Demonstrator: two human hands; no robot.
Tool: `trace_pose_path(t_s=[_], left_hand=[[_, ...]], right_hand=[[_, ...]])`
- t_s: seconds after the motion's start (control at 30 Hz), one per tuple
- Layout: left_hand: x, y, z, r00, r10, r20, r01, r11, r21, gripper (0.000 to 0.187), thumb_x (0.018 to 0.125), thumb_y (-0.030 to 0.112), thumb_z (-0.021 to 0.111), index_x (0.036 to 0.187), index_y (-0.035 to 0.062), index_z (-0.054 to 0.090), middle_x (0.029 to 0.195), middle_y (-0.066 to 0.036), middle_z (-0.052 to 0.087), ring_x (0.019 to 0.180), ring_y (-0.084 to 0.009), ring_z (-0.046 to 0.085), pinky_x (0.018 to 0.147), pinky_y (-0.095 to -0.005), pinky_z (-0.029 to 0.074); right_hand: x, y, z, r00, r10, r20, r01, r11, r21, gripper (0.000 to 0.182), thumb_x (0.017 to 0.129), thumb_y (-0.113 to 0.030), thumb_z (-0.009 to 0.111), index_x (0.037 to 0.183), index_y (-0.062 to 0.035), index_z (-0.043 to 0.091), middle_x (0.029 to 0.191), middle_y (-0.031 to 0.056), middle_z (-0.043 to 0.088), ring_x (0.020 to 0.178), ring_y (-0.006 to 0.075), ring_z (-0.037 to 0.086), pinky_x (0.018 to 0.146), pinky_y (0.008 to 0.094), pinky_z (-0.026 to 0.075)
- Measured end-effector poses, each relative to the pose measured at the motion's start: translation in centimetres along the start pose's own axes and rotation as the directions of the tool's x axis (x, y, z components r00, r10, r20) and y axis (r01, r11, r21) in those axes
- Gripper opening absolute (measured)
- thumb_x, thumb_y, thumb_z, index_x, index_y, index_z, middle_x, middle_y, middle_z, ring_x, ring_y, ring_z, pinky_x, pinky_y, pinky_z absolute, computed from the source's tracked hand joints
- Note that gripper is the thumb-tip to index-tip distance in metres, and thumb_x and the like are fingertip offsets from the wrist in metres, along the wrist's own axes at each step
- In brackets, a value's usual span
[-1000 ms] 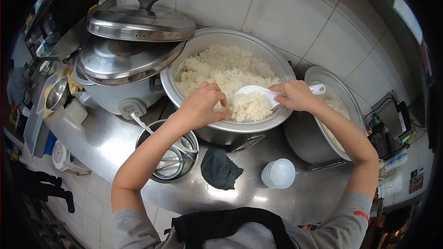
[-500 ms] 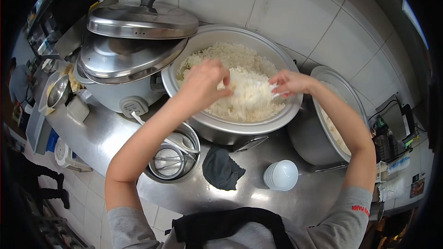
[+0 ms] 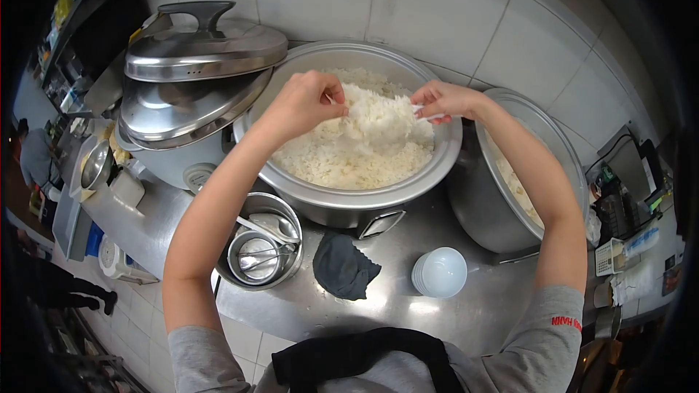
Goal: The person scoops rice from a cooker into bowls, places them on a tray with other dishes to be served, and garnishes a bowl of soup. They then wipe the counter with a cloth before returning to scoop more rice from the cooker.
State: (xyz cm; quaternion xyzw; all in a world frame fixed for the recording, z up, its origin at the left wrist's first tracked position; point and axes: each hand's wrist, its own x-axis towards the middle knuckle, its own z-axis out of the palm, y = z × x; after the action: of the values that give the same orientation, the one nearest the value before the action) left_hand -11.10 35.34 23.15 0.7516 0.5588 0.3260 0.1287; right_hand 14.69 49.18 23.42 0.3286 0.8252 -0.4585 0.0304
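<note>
A wide metal rice cooker pot (image 3: 341, 183) full of cooked white rice (image 3: 364, 167) stands against the tiled wall. Over its middle, my right hand (image 3: 445, 100) is closed around a white handle, apparently of a rice paddle (image 3: 429, 116), whose far part is hidden by a heap of rice. At the heap's left end is my left hand (image 3: 313, 98), with thumb and fingers pinched together. What is between those fingertips is too small to make out. Loose rice blurs below the heap.
To the left, metal lids (image 3: 204, 51) rest on another cooker (image 3: 171, 164). A second rice pot (image 3: 477, 196) stands right. In front are a metal bowl of utensils (image 3: 295, 266), a dark cloth (image 3: 346, 266) and stacked white bowls (image 3: 440, 273). Another person (image 3: 36, 156) is far left.
The heaped rice between my hands is higher relative to the pot and less blurred. My left thumb and fingers, apart before, have come together. The view has shifted slightly.
</note>
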Motion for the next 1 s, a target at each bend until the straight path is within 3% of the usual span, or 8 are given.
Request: trace_pose_path(t_s=[0.07, 0.13, 0.33, 0.4, 0.73, 0.87, 0.93, 1.0], left_hand=[[1.4, 1.5, 0.1, 0.999, 0.042, -0.004, -0.042, 0.999, -0.007, 0.017, 0.072, 0.012, 0.072, 0.078, -0.0011, 0.062, 0.07, -0.006, 0.062, 0.066, -0.0116, 0.056, 0.058, -0.0258, 0.044], [2.9, 3.2, 0.1, 0.999, 0.007, -0.038, -0.007, 1.0, -0.001, 0.021, 0.07, 0.016, 0.074, 0.076, -0.0011, 0.063, 0.07, -0.011, 0.063, 0.066, -0.0184, 0.06, 0.06, -0.03, 0.047], [5.1, 3.1, 2.7, 0.998, -0.041, 0.054, 0.044, 0.998, -0.053, 0.014, 0.071, 0.011, 0.072, 0.076, 0.0008, 0.063, 0.072, -0.009, 0.065, 0.068, -0.0167, 0.06, 0.059, -0.0297, 0.046], [4.9, 2.5, 3.4, 0.995, -0.06, 0.083, 0.062, 0.998, -0.032, 0.015, 0.071, 0.011, 0.072, 0.076, 0.0006, 0.063, 0.072, -0.009, 0.065, 0.068, -0.0171, 0.061, 0.06, -0.0297, 0.046], [7.9, 5.6, 2.7, 1.0, 0.006, 0.025, -0.007, 0.999, 0.042, 0.016, 0.069, 0.013, 0.073, 0.076, 0.0005, 0.064, 0.072, -0.009, 0.064, 0.063, -0.0183, 0.058, 0.058, -0.0306, 0.046], [12.3, 9.1, 4.7, 0.979, 0.204, 0.022, -0.205, 0.976, 0.07, 0.018, 0.068, 0.016, 0.072, 0.076, 0.0013, 0.065, 0.068, -0.009, 0.063, 0.062, -0.0185, 0.059, 0.054, -0.0314, 0.046], [14.4, 12.0, 7.3, 0.979, 0.201, 0.028, -0.202, 0.979, 0.025, 0.018, 0.068, 0.017, 0.071, 0.077, 0.002, 0.066, 0.069, -0.011, 0.064, 0.063, -0.0199, 0.06, 0.057, -0.0317, 0.048], [15.7, 15.2, 10.5, 0.966, 0.257, 0.039, -0.257, 0.966, -0.012, 0.018, 0.071, 0.014, 0.069, 0.085, 0.0024, 0.066, 0.078, -0.007, 0.066, 0.075, -0.0177, 0.062, 0.068, -0.0298, 0.049]], right_hand=[[-1.1, 0.0, -1.1, 0.999, -0.002, -0.042, 0.003, 1.0, 0.006, 0.012, 0.083, -0.012, 0.058, 0.09, -0.0044, 0.063, 0.059, -0.0056, 0.052, 0.05, 0.0014, 0.046, 0.041, 0.0174, 0.029], [-2.3, 0.5, -2.4, 0.993, -0.036, -0.115, 0.039, 0.999, 0.029, 0.01, 0.083, -0.01, 0.057, 0.088, -0.0044, 0.063, 0.06, -0.0055, 0.052, 0.049, 0.0011, 0.045, 0.04, 0.0172, 0.029], [-3.5, 2.7, -3.6, 0.995, -0.024, -0.096, 0.028, 0.999, 0.045, 0.017, 0.081, -0.011, 0.06, 0.096, -0.0027, 0.064, 0.058, -0.0038, 0.052, 0.046, 0.001, 0.041, 0.039, 0.0184, 0.027], [-3.6, 2.6, -3.0, 0.995, 0.05, -0.091, -0.052, 0.998, -0.02, 0.024, 0.079, -0.012, 0.062, 0.101, -0.0031, 0.065, 0.058, -0.0005, 0.054, 0.043, 0.003, 0.043, 0.037, 0.0191, 0.029], [-5.2, 3.3, -5.6, 0.993, -0.031, -0.114, 0.037, 0.998, 0.053, 0.017, 0.081, -0.012, 0.061, 0.096, -0.0032, 0.065, 0.059, -0.0054, 0.052, 0.047, 0.0009, 0.044, 0.038, 0.0171, 0.029], [-10.8, 4.6, -7.7, 0.956, -0.013, -0.295, 0.013, 1.0, -0.001, 0.021, 0.082, -0.012, 0.061, 0.1, -0.0015, 0.063, 0.065, -0.0041, 0.054, 0.05, 0.0021, 0.045, 0.039, 0.0178, 0.03], [-15.2, 6.1, -8.9, 0.919, 0.012, -0.393, -0.045, 0.996, -0.073, 0.026, 0.081, -0.013, 0.06, 0.104, -0.0014, 0.063, 0.068, -0.0017, 0.056, 0.051, 0.0032, 0.046, 0.04, 0.0196, 0.033], [-19.7, 7.7, -9.0, 0.812, 0.03, -0.583, -0.178, 0.964, -0.199, 0.029, 0.079, -0.013, 0.057, 0.105, -0.0032, 0.064, 0.069, 0.0025, 0.06, 0.054, 0.0082, 0.051, 0.044, 0.0234, 0.038]])
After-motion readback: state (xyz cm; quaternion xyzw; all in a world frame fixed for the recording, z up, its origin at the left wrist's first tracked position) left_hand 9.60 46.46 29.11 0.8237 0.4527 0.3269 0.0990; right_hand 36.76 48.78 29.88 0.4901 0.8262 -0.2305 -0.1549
